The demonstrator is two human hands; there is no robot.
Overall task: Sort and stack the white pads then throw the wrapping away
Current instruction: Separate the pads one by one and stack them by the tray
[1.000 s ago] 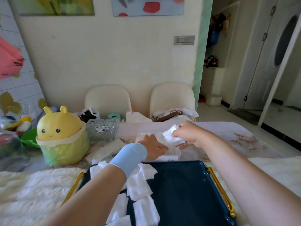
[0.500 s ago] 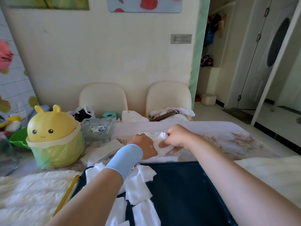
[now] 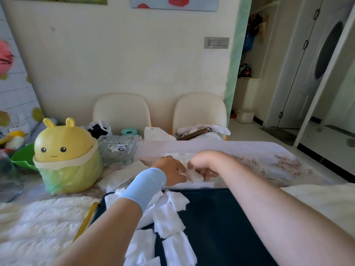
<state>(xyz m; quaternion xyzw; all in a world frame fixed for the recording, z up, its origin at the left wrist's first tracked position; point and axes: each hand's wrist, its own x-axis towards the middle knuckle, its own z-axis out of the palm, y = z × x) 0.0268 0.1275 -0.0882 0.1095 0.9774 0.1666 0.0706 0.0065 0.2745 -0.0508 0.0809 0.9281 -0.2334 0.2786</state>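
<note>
Evidently pinched from both sides: left hand (image 3: 172, 169) and right hand (image 3: 204, 166) both curled on the white wrapping (image 3: 194, 176). Probably light, limp, crushable — best taken by an edge, gently.

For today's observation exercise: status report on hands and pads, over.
Left hand, right hand both gripping a white pad over the wrapping. Loose pads unstacked on dark-blue tray. Yellow bin lid on.

The worktop (image 3: 269, 164), under a flowered cloth, carries a dark tray (image 3: 221, 217) at its near edge, a fluffy white mat (image 3: 38, 223), a yellow bin (image 3: 65, 150), a glass dish (image 3: 119, 150) and a green bowl (image 3: 21, 158).
</note>
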